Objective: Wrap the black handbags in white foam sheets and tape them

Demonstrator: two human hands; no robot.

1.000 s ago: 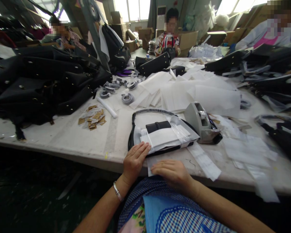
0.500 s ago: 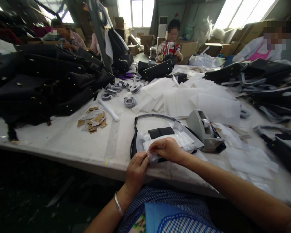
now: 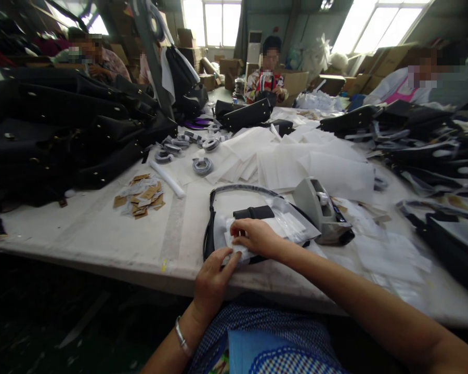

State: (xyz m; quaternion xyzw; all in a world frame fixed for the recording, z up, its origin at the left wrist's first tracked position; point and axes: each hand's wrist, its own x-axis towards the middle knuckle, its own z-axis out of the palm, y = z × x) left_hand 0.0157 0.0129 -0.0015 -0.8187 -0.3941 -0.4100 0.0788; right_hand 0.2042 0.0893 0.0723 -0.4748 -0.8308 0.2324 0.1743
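A black handbag (image 3: 212, 228) with a curved strap lies flat near the table's front edge, covered with white wrapping paper (image 3: 284, 224) and clear plastic. My left hand (image 3: 212, 278) rests at the bag's near edge, fingers stretched out and pressing on the white paper. My right hand (image 3: 255, 236) lies on top of the bag, fingers curled down on the paper's left end. A black flap (image 3: 253, 212) shows just beyond my right hand.
A grey tape dispenser (image 3: 322, 210) stands right of the bag. White paper sheets (image 3: 296, 161) cover the middle. Black bags (image 3: 62, 135) pile at left, more at right (image 3: 432, 140). Brown tags (image 3: 140, 195), a white tube (image 3: 167, 179), strap coils (image 3: 200, 165). Other people sit at the far side.
My right hand left the table's front edge and came up onto the bag's paper. My left hand slid from on top of the bag to its near edge.
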